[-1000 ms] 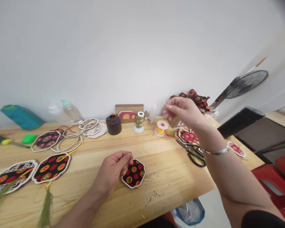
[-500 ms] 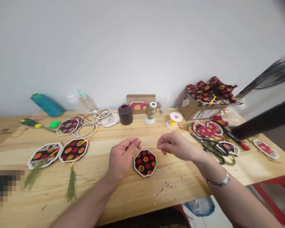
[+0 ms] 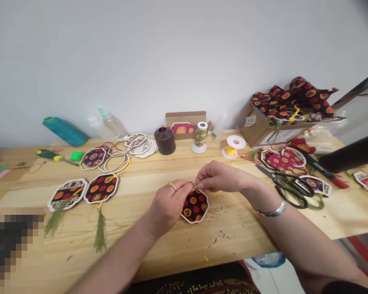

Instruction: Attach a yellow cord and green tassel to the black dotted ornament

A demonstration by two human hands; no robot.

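Note:
A scalloped ornament (image 3: 198, 208) of black fabric with red and orange flowers and a pale wooden rim lies on the table. My left hand (image 3: 171, 204) covers its upper left edge, fingers closed in a pinch; what they grip is hidden. Meeting them at the ornament's top, my right hand (image 3: 219, 177) pinches what looks like thin yellow cord (image 3: 220, 192), which shows beneath the palm and again above the wrist, towards the yellow spool (image 3: 231, 152). The fingertips of both hands nearly touch and hide the cord's end.
Black-handled scissors (image 3: 290, 188) lie right of my forearm. Two tasselled ornaments (image 3: 102, 188) are on the left. Along the wall stand a teal thread cone (image 3: 66, 131), a black spool (image 3: 164, 141), a green-gold spool (image 3: 200, 136) and a cardboard box (image 3: 259, 132) heaped with fabric.
My hands have come together over the ornament's top edge; they were apart before. Yellow cord now shows beside my right hand. The view has shifted slightly.

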